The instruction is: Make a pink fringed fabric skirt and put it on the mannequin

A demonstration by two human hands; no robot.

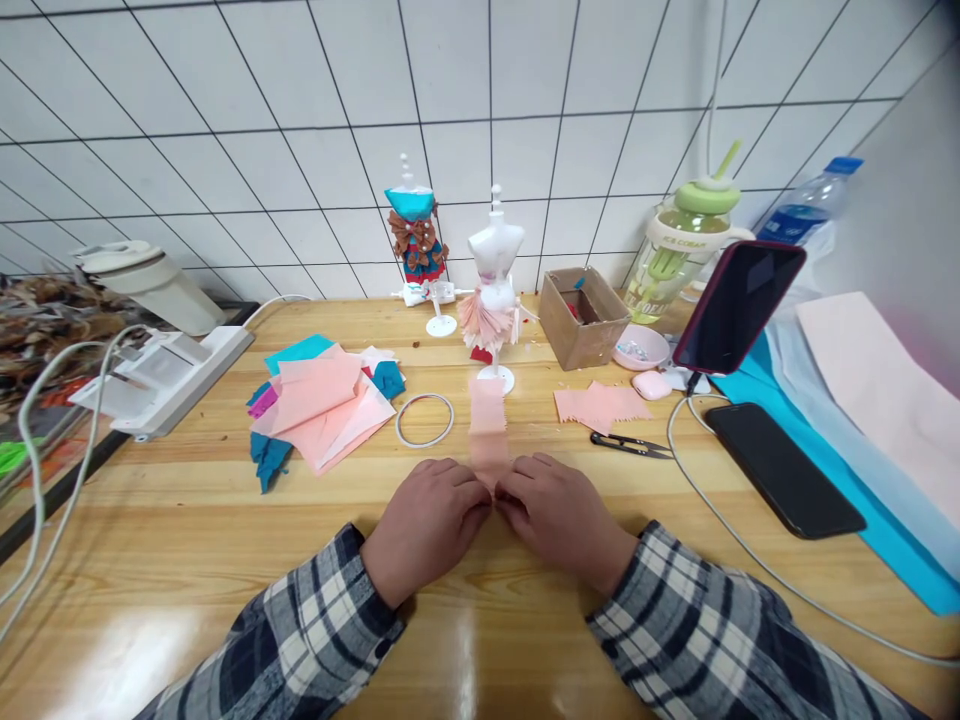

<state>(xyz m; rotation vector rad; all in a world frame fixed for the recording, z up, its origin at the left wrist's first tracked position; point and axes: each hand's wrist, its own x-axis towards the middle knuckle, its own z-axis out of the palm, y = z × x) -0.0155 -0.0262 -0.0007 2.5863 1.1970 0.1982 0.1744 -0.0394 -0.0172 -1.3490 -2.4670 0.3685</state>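
Note:
A narrow strip of pink crepe paper [489, 425] with jagged edges lies on the table, running away from me toward the white mini mannequin [496, 245]. At its near end my left hand [437, 510] pinches it from the left, fingers curled. My right hand [559, 515] grips the same end from the right, its fingertips almost meeting the left ones. A gathered pink skirt [487, 322] sits around the mannequin's hips. Another pink paper piece [602, 404] with toothed edges lies to the right, beside black thread snips [631, 446].
Colored paper sheets [319, 395] and a white ring [424, 420] lie left of the strip. A dressed mannequin [416, 235], cardboard box [583, 318] and drink bottle [679, 245] stand behind. A propped phone [739, 305], flat phone [785, 468] and cable [739, 540] occupy the right.

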